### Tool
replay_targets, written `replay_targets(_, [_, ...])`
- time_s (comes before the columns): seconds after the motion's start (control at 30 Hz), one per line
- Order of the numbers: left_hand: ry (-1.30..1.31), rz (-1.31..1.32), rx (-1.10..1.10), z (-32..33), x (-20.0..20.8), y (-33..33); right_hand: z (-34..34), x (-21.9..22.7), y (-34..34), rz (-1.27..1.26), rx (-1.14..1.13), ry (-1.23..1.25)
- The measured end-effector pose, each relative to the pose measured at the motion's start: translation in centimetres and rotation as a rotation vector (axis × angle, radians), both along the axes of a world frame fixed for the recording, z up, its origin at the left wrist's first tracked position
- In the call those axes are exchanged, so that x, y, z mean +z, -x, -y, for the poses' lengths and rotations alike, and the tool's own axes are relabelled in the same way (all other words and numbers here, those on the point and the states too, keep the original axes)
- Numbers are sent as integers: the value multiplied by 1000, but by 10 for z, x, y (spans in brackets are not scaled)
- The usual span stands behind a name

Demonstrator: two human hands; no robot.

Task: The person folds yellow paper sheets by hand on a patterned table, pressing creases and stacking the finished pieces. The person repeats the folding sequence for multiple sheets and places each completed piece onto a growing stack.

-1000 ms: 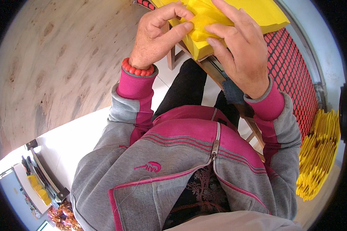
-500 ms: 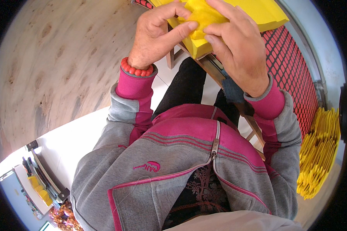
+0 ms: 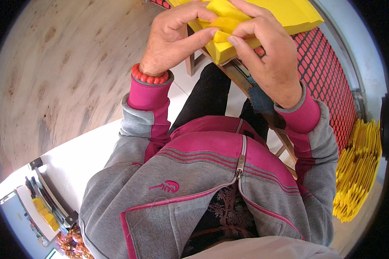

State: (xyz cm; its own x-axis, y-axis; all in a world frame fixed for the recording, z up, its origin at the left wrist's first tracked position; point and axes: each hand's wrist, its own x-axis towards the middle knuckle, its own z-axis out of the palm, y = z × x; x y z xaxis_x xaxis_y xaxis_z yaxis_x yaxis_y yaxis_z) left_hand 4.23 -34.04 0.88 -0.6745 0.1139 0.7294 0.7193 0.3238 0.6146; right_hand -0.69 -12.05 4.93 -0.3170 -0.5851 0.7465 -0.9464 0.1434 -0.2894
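Note:
Near the top of the view, both of my hands pinch a crumpled piece of soft yellow fabric [image 3: 229, 23]. My left hand [image 3: 170, 36], with a red bead bracelet at its wrist, grips the left side of it between thumb and fingers. On the right, my right hand [image 3: 272, 56] pinches a small raised fold between thumb and forefinger. More yellow fabric [image 3: 296, 17] spreads out behind and below the fingers, its near corner hanging over a wooden frame [image 3: 237, 75]. The far part of the fabric is cut off by the picture's upper edge.
A large pale wooden board [image 3: 65, 77] fills the left side. To the right, a red surface with black mesh [image 3: 324, 69] curves along a pale wall. A stack of folded yellow pieces [image 3: 358, 172] stands at the far right. Dark blue cloth [image 3: 261, 101] hangs by the wooden frame.
My fingers have shifted slightly on the yellow fabric, and a small fold now stands up between them. The right fingertips have moved a little apart from the left thumb.

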Motion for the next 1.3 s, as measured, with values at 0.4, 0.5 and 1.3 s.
replay_targets(0.4, [22,-240,303,-22,-9,9,-59,43,-27,45,-102,-84])
replay_targets(0.5, [-136,-153,279,-26,-13,11,-84,26,-74,250,12,-233])
replay_targets(1.3, [12,3,92,-6,2,4,-180,-211,-54,309,-599,-834])
